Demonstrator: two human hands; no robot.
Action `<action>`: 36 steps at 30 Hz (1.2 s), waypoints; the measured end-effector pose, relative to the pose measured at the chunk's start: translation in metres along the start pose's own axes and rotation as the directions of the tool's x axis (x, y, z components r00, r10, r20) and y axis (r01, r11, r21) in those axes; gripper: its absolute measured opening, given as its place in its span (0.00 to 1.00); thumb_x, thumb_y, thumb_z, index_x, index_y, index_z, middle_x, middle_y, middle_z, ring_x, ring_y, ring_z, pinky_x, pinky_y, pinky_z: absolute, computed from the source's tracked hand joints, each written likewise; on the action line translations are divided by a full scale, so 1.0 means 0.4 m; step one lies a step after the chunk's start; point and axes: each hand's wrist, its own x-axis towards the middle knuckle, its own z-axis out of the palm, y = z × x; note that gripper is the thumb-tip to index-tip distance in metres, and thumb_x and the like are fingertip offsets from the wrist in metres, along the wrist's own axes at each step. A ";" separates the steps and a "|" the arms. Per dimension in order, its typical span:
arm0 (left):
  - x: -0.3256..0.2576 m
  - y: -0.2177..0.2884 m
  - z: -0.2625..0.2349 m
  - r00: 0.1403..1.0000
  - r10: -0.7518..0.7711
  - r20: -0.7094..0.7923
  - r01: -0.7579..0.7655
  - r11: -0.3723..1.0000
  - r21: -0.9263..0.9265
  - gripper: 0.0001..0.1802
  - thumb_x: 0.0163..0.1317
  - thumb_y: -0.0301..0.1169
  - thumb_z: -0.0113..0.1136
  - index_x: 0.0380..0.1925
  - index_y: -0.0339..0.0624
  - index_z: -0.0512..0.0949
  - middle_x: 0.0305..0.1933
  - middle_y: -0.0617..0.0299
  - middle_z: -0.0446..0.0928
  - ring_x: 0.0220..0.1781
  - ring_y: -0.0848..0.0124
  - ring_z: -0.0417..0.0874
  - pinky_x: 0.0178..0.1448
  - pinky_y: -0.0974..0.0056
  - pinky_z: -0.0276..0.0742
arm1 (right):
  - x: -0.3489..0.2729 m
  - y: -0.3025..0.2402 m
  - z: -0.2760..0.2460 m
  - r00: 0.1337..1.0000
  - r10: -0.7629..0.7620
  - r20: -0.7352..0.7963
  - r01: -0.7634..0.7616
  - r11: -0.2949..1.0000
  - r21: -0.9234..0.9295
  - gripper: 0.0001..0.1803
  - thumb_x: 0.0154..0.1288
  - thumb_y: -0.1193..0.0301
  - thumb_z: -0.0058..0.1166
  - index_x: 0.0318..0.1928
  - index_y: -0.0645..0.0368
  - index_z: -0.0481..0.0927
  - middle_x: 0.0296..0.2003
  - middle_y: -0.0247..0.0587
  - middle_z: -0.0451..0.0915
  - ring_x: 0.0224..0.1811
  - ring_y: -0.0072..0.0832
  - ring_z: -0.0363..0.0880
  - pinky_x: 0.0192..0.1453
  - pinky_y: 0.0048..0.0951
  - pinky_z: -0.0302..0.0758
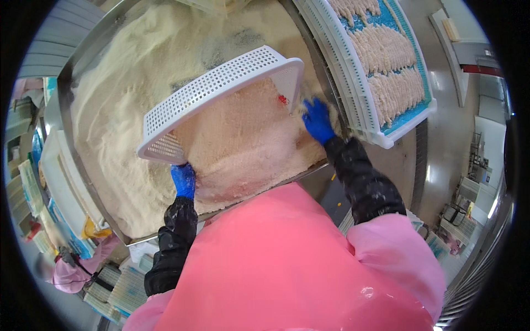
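A white perforated plastic basket (215, 83) is tipped on its side over a large metal tray (69, 118) of pale crumbs (121, 132). Its open side faces me, and crumbs lie heaped in front of and inside it. My left hand (183, 181), in a blue glove, grips the basket's rim at the near left corner; its fingertips are hidden there. Beyond the basket's right end, my gloved right hand (317, 120) is over the crumbs, fingers apart and holding nothing. A small red patch (283, 99) shows by the basket's right inner wall.
To the right, stacked white and teal trays (359, 105) carry rows of crumb-coated strips (395, 94) on a blue surface. Another pale container (215, 5) sits at the tray's far edge. At lower left, a person in pink (74, 276) is near more racks (130, 292).
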 end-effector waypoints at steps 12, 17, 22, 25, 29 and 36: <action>0.007 -0.039 -0.002 0.998 0.017 0.066 -0.017 1.000 -0.003 0.10 0.56 0.23 0.50 0.34 0.30 0.79 0.32 0.41 0.80 0.36 0.55 0.83 0.40 0.57 0.73 | -0.170 -0.091 0.066 0.617 0.778 0.117 -0.715 0.494 0.495 0.33 0.68 0.58 0.50 0.66 0.66 0.61 0.61 0.62 0.67 0.59 0.49 0.70 0.66 0.42 0.65; 0.017 0.019 -0.012 0.990 0.046 0.136 -0.054 0.997 0.054 0.10 0.56 0.23 0.50 0.34 0.31 0.79 0.33 0.41 0.80 0.39 0.52 0.83 0.40 0.56 0.73 | -0.052 -0.315 0.106 0.641 0.621 0.451 -0.287 -0.351 0.891 0.26 0.74 0.58 0.40 0.67 0.57 0.62 0.61 0.38 0.69 0.63 0.30 0.66 0.67 0.31 0.64; 0.004 -0.012 -0.011 0.991 -0.001 0.136 0.014 0.995 -0.097 0.12 0.56 0.25 0.51 0.38 0.32 0.79 0.35 0.41 0.80 0.40 0.48 0.82 0.42 0.55 0.74 | -0.052 -0.466 -0.081 0.841 0.419 0.342 -0.312 -0.141 0.940 0.29 0.77 0.62 0.36 0.70 0.63 0.53 0.70 0.39 0.54 0.71 0.28 0.53 0.74 0.31 0.52; 0.009 -0.053 0.004 0.989 0.013 0.145 -0.016 1.000 0.022 0.13 0.57 0.28 0.52 0.39 0.34 0.79 0.36 0.40 0.80 0.43 0.46 0.81 0.44 0.53 0.75 | -0.297 -0.289 0.131 0.608 0.666 0.431 -0.446 -0.163 0.880 0.28 0.76 0.60 0.37 0.70 0.62 0.56 0.67 0.39 0.60 0.67 0.29 0.59 0.72 0.33 0.56; 0.022 -0.053 0.001 0.977 -0.075 0.198 0.057 0.994 0.097 0.14 0.57 0.30 0.52 0.40 0.35 0.79 0.39 0.39 0.80 0.46 0.43 0.79 0.46 0.50 0.75 | -0.181 -0.517 0.098 0.539 0.597 0.595 -0.389 -0.450 0.804 0.29 0.75 0.56 0.38 0.69 0.58 0.59 0.66 0.36 0.62 0.66 0.31 0.61 0.71 0.35 0.58; 0.088 -0.029 -0.033 0.958 -0.030 0.284 0.018 0.999 0.047 0.13 0.54 0.28 0.53 0.38 0.33 0.78 0.37 0.37 0.79 0.44 0.42 0.80 0.44 0.50 0.75 | 0.085 -0.677 -0.028 0.860 0.291 0.419 -0.462 0.096 0.882 0.30 0.68 0.57 0.49 0.64 0.59 0.66 0.64 0.47 0.68 0.65 0.39 0.66 0.69 0.41 0.61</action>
